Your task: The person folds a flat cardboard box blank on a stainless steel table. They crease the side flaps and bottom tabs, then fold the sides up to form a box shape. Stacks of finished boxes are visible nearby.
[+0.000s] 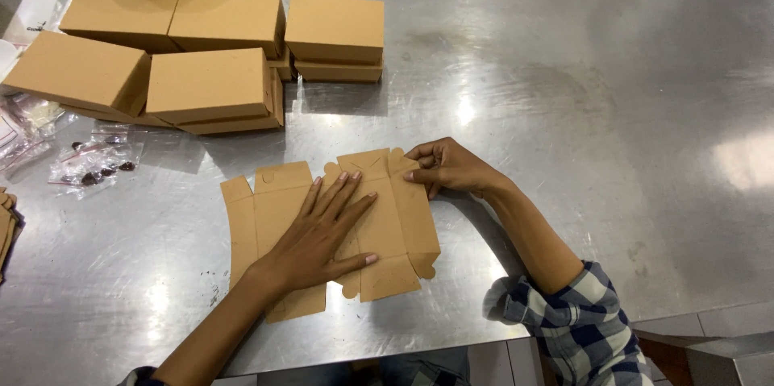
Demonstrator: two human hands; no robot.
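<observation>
Lying flat near the middle of the steel table (pixel 564 96), an unfolded cardboard box blank (pixel 274 217) is pressed down by the open left hand (pixel 318 237); its far right flap is pinched by the right hand (pixel 447 168)

My left hand (pixel 318 237) lies flat on an unfolded box blank (pixel 266 217) of matt brown cardboard, smooth and unprinted, while my right hand (pixel 447 168) pinches one of its flaps. Beneath it, the table (pixel 605 112) is brushed metal, glossy enough to throw back the ceiling lights (fine scuffs dull it in patches). The folded boxes (pixel 214 84) stacked at the far left share the same matt brown card. Beside them, clear plastic bags (pixel 93 162) shine and crinkle. My right sleeve (pixel 580 325) is soft checked cloth, blue and white, rolled at the forearm.
</observation>
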